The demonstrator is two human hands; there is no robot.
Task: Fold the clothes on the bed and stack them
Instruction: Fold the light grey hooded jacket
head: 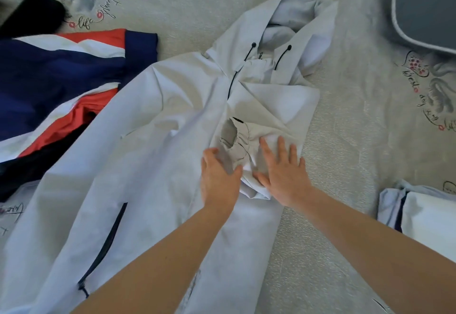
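Observation:
A pale grey hooded jacket (153, 140) lies spread across the bed, hood (296, 17) at the top with black drawcords. Its right sleeve is folded inward over the chest, the cuff (237, 138) lying near the middle. My left hand (218, 178) rests flat on the jacket just below the cuff, fingers relaxed. My right hand (283, 173) presses flat on the folded sleeve with fingers spread. Neither hand grips any cloth.
A navy, white and red garment (61, 71) lies at the left, partly under the jacket. A folded stack of pale clothes (419, 215) sits at the right edge. A dark grey cushion (427, 5) lies top right. The patterned bedsheet (357, 116) shows between them.

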